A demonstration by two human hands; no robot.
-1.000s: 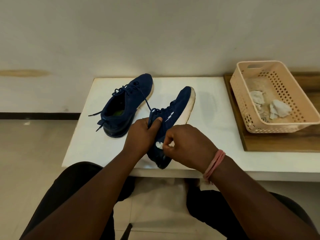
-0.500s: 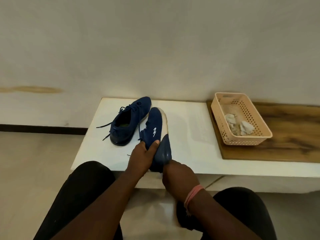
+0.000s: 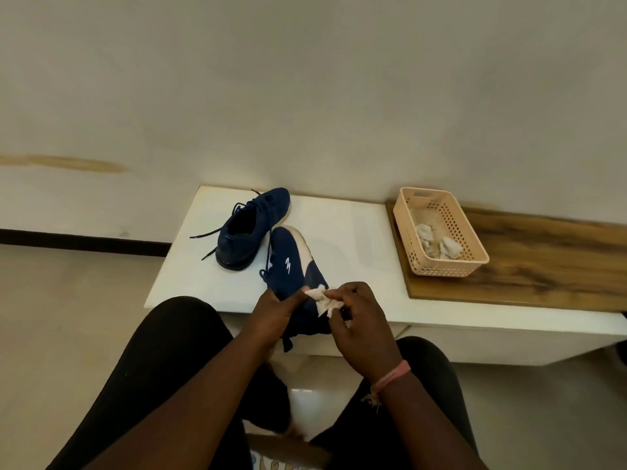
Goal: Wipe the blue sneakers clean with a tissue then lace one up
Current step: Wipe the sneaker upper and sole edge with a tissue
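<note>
Here, white tissue (image 3: 324,299) pinched between both hands' fingers (image 3: 334,293), against the tilted near sneaker (image 3: 291,266).

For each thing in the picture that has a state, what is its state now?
Near sneaker: on its side, sole facing right, held.
Far sneaker: upright, laces loose.
Tissue: crumpled, pinched.
Left hand: grips near sneaker.
Right hand: pinches tissue.
Basket: holds crumpled used tissues.

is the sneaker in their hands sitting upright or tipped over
Tipped on its side. The held sneaker shows its white sole edge and side logo facing up, while the other sneaker sits upright on the white table.
</note>
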